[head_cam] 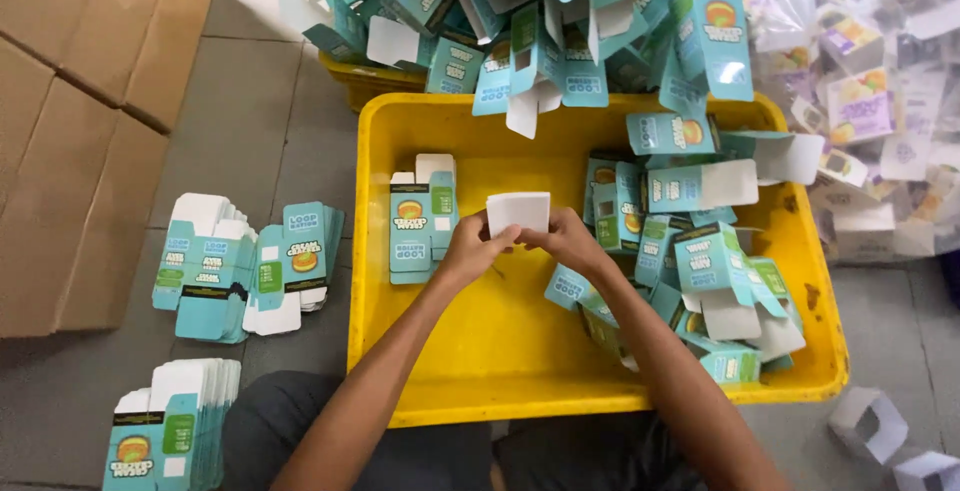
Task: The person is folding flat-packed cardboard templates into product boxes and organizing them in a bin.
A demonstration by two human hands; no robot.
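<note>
Both hands, left hand (pixel 468 248) and right hand (pixel 572 241), pinch one white carton blank (pixel 518 212) above the yellow crate (pixel 480 351); uneven pressure could crease it or drop it among the folded cartons (pixel 700 281).

A big yellow tub (pixel 440 391) is sitting on the grey floor (pixel 270 131). Inside it, a flat teal box (pixel 422 219) is lying near the left wall, and lots of folded teal boxes (pixel 690 281) are piling up on the right side. More teal boxes (pixel 540 21) are spilling over the far edge of the tub. Flat teal boxes are lying in a stack (pixel 235 271) on the floor to the left, and another stack (pixel 175 431) is standing nearer. Brown cardboard (pixel 80 121) is leaning at the far left. Clear bags of small packets (pixel 870 91) are lying at the right.
</note>
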